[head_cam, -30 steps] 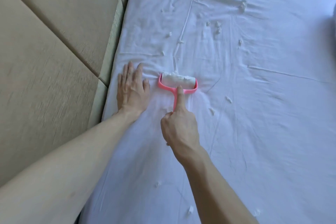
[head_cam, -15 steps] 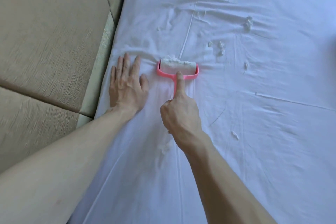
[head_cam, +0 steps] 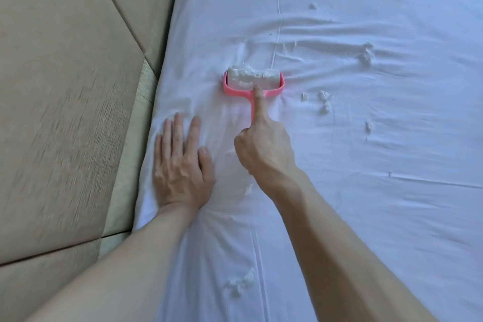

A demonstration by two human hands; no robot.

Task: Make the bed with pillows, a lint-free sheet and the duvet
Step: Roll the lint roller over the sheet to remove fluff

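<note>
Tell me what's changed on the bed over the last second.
The pink-framed lint roller has been pushed forward along the white bed sheet, away from the person: from level with the fingertips of the left hand to well ahead of them, past the lint clump on its right. Nothing taken or released. The right hand still grips it, index finger extended; the left hand stays flat on the sheet.

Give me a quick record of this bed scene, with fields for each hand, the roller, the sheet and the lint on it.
left hand: flat on the sheet, fingers straight, near its left edge
right hand: grips the roller's handle, index finger stretched along it
lint roller: pink frame, on the sheet, roll coated with white fluff
sheet: white, creased around the roller
lint bits: scattered right of the roller, beyond it and nearer the person
padded panel: beige, left of the sheet
</note>
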